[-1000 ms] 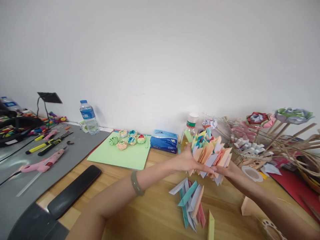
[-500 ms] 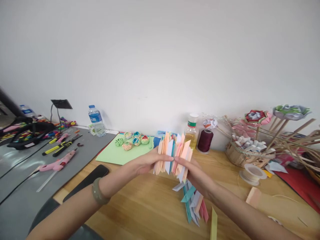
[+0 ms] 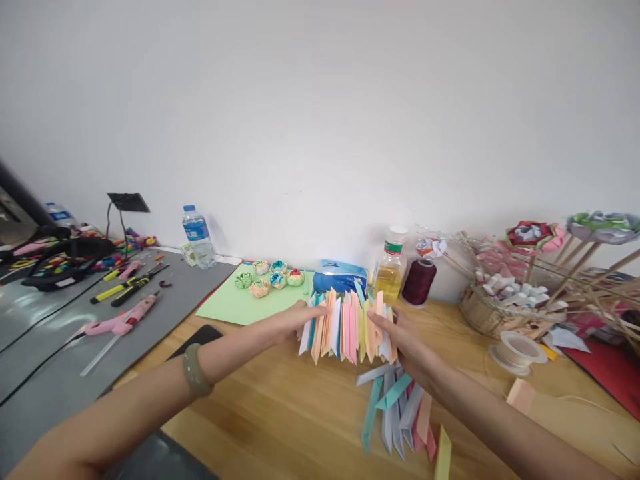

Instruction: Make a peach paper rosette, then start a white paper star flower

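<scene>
- Compared with half a second earlier, the folded-paper bundle (image 3: 350, 327) had spread into a wider row, the left hand (image 3: 295, 320) and right hand (image 3: 404, 335) now farther apart.
- Both hands grasped it, one at each end, thumbs against the near side.
- Bundle position: between the hands, in front of the blue tissue pack (image 3: 340, 273); contact with the bench (image 3: 270, 413) could not be told.
- Progress, judged: many pieces were gathered in the row; a smaller pile of loose strips (image 3: 387, 417) lay outside it, with a yellow strip (image 3: 443, 453) beside.
- Six small paper flowers (image 3: 277, 281) sat on the green sheet (image 3: 225, 308), apparently finished.
</scene>
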